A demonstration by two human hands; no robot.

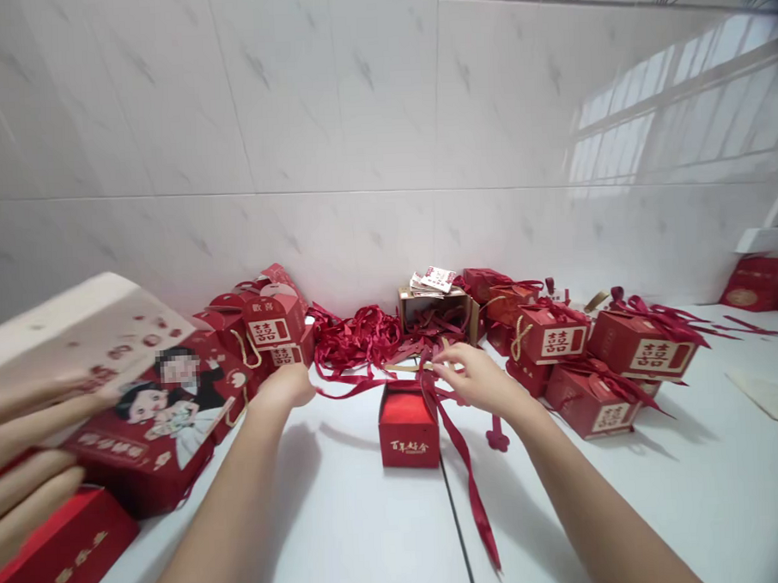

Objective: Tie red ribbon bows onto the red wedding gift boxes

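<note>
A small red gift box (408, 441) with gold lettering stands upright on the white table in front of me. Dark red ribbon (464, 460) passes over its top, one tail hanging down the right side onto the table. Left of the box, my left hand (283, 389) is closed at the other tail, which is drawn out sideways. My right hand (473, 374) pinches the ribbon at the box's top right; its fingertips partly hide the spot. A red flower-shaped tag (497, 435) hangs below this hand.
Finished-looking red boxes with bows (646, 349) stand right; stacked boxes (274, 322) stand left. A ribbon heap (358, 337) and an open carton (471, 320) lie behind. At far left are another person's fingers (40, 427), a picture bag (175, 412) and a red box (65, 555).
</note>
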